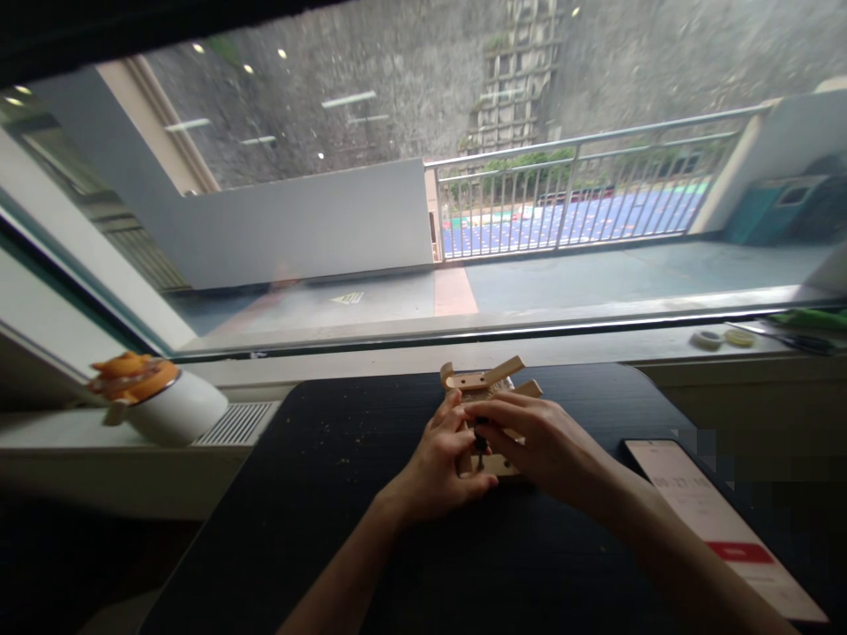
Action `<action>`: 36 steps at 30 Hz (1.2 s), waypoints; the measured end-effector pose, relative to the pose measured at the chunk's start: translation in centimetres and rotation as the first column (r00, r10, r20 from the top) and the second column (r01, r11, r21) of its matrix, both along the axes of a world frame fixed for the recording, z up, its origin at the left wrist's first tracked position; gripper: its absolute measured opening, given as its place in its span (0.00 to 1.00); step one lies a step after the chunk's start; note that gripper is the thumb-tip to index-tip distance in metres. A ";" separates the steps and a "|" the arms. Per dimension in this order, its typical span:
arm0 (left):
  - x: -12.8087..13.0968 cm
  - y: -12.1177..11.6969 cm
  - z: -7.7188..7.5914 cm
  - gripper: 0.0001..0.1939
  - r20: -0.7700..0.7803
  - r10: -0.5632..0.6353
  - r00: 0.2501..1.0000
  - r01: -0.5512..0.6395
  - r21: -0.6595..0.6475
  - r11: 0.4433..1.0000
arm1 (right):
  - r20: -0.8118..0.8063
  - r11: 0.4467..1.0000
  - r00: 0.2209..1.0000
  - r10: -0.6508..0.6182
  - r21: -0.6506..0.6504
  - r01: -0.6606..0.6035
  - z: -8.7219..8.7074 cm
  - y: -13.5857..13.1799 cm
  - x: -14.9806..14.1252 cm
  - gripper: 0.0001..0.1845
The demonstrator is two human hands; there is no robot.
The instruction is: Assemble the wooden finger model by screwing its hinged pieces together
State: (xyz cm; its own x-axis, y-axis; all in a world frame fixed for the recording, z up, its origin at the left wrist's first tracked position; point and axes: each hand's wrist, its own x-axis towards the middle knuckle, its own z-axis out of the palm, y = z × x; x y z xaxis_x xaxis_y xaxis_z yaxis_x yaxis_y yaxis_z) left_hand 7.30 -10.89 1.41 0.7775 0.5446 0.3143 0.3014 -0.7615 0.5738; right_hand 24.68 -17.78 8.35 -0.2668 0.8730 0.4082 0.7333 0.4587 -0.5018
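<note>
A small light-wood assembly (469,381) with dark holes and angled pieces sticking up sits on the black table, partly hidden by both hands. My left hand (440,463) is closed around its left side, thumb along the near edge. Above the wood, my right hand (535,437) is closed on a short screwdriver (481,441) with a black handle. The screwdriver stands nearly upright, its shaft pointing down at the near wooden strip (496,464). Whether its tip sits in a screw is too small to tell.
Light crumbs (344,441) are scattered on the black table (265,529). A phone (715,520) showing a timer lies at the right. On the sill are a white pot (191,410) with an orange figure, tape rolls (707,339) and scissors (794,339). Behind is a window.
</note>
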 end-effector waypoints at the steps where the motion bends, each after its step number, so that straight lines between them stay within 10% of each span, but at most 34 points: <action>1: 0.0 0.1 0.2 0.17 0.010 -0.010 1.000 0.010 -0.038 0.999 | -0.001 1.000 1.000 -0.010 -0.003 0.010 -0.1 0.0 0.0 0.12; 6: 0.4 0.0 1.0 0.03 0.120 -0.016 0.993 0.028 -0.104 0.994 | 0.002 0.998 0.998 -0.062 -0.010 0.062 -0.2 0.0 0.0 0.11; 36: 0.6 -0.4 1.0 0.05 0.112 0.019 0.993 -0.014 -0.042 0.999 | 0.113 1.000 0.994 -0.005 0.001 0.005 1.3 -0.4 -0.1 0.13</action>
